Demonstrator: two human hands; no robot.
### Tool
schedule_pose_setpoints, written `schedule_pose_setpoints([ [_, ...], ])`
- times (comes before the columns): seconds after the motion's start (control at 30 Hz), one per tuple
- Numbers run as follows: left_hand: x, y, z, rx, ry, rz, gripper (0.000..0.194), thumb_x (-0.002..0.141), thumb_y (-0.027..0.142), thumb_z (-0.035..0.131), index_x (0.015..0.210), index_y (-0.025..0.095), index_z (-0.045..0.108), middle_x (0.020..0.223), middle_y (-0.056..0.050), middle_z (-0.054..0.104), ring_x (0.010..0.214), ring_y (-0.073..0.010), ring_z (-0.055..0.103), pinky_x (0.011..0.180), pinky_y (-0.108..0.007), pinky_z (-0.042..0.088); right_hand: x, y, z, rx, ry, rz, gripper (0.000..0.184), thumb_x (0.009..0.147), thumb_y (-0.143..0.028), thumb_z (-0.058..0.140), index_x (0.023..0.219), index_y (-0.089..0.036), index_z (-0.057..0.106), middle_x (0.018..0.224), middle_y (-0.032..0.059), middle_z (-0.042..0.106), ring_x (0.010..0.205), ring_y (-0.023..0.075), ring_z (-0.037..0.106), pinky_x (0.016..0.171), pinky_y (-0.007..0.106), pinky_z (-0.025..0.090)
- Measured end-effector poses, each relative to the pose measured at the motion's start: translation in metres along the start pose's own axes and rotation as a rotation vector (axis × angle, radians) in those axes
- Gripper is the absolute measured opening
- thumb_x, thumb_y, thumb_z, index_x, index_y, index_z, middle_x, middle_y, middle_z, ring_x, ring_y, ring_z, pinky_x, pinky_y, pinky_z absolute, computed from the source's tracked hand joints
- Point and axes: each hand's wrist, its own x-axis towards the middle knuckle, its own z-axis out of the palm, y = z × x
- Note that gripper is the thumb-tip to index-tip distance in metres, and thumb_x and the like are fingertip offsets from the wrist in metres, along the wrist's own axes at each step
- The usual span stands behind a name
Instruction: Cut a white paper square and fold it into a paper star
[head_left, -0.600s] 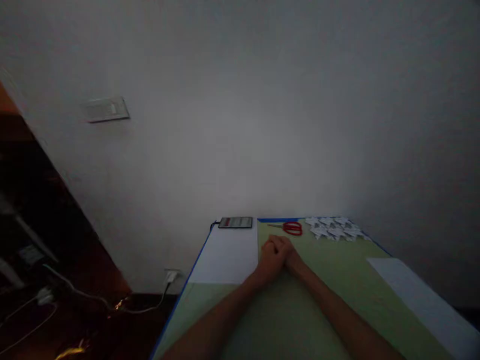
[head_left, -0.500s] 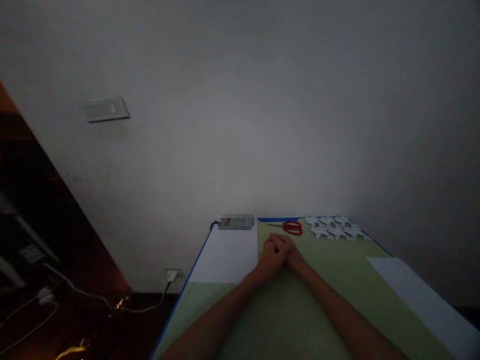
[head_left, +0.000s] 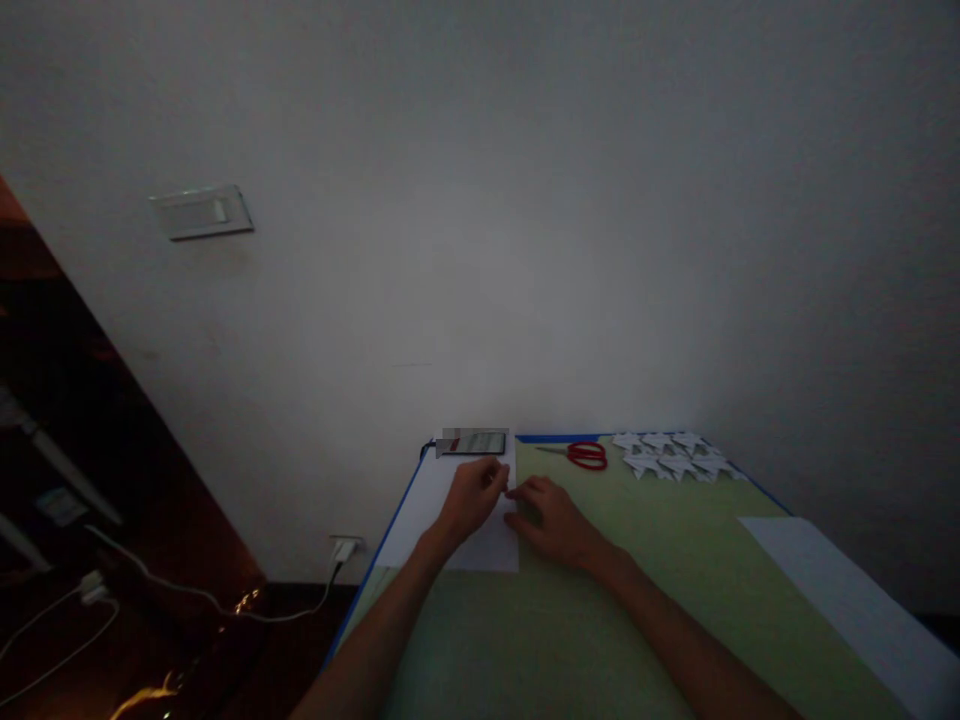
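My left hand (head_left: 470,497) lies on a white sheet of paper (head_left: 427,505) at the left of a green table (head_left: 637,600), with its fingers curled at the sheet's right edge. My right hand (head_left: 546,517) rests just right of that edge, fingertips touching the paper and almost meeting the left hand. Whether either hand pinches the sheet is too dim to tell.
A phone (head_left: 472,443) lies at the table's far edge, with red scissors (head_left: 585,455) to its right and several white folded paper shapes (head_left: 671,455) beyond. Another white sheet (head_left: 840,590) lies at the right. Cables (head_left: 187,595) and a wall socket (head_left: 343,550) sit low left.
My hands were clasped together on the green table near the scissors. They have come apart and moved left onto the white sheet's right edge.
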Motion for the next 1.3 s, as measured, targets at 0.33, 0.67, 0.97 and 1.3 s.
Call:
schedule_pose_setpoints([
  [0.33, 0.005, -0.024, 0.007, 0.283, -0.159, -0.021, 0.033, 0.103, 0.036, 0.068, 0.13, 0.017, 0.067, 0.13, -0.011, 0.07, 0.109, -0.025, 0.072, 0.093, -0.046, 0.062, -0.009, -0.011, -0.011, -0.152, -0.21, -0.054, 0.074, 0.08, -0.056, 0.087, 0.141, -0.018, 0.072, 0.149, 0.0193, 0.064, 0.14, 0.0385, 0.052, 0.12, 0.055, 0.032],
  [0.67, 0.002, -0.022, -0.01, 0.38, -0.297, 0.075, 0.025, 0.103, 0.035, 0.069, 0.119, 0.016, 0.071, 0.12, -0.009, 0.073, 0.103, -0.0229, 0.072, 0.091, -0.044, 0.062, -0.002, -0.013, -0.008, 0.01, -0.07, 0.162, 0.032, 0.097, -0.035, 0.076, 0.125, -0.019, 0.073, 0.14, 0.0121, 0.068, 0.135, 0.032, 0.058, 0.118, 0.056, 0.042],
  [0.97, -0.003, -0.02, -0.01, 0.417, -0.251, 0.097, 0.017, 0.101, 0.031, 0.07, 0.104, 0.015, 0.071, 0.108, -0.006, 0.071, 0.092, -0.0196, 0.069, 0.086, -0.04, 0.059, 0.013, -0.011, -0.002, 0.464, -0.078, 0.596, 0.035, 0.104, -0.037, 0.069, 0.132, -0.017, 0.066, 0.128, 0.0097, 0.071, 0.104, 0.0237, 0.073, 0.088, 0.044, 0.064],
  [1.3, -0.006, -0.015, -0.008, 0.433, -0.218, 0.084, 0.014, 0.102, 0.029, 0.067, 0.101, 0.016, 0.069, 0.105, -0.005, 0.07, 0.091, -0.0195, 0.067, 0.087, -0.04, 0.057, 0.012, -0.015, -0.004, 0.774, 0.007, 0.724, 0.035, 0.103, -0.037, 0.069, 0.132, -0.018, 0.066, 0.129, 0.01, 0.07, 0.106, 0.0242, 0.073, 0.089, 0.045, 0.064],
])
